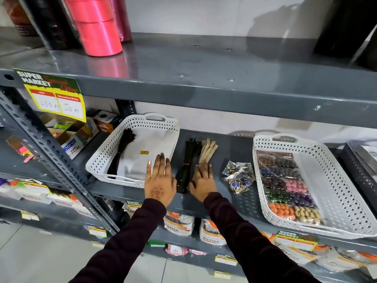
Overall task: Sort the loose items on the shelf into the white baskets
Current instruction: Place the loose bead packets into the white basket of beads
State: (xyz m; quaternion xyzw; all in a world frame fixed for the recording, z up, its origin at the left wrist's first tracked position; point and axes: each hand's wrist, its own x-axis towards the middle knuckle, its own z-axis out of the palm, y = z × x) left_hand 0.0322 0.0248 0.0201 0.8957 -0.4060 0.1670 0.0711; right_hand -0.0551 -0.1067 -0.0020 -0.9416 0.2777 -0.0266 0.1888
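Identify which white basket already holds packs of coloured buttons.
The right-hand white basket, past the right hand; the left basket holds only a dark zipper bundle.

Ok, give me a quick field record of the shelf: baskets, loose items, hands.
left basket: one dark zipper bundle, otherwise bare
right basket: button packets in many colours
loose on shelf: black zipper bundle, beige zipper bundle, clear bags of buttons
left hand: flat, open, over the left basket's near corner
right hand: open, resting on the loose zipper bundles
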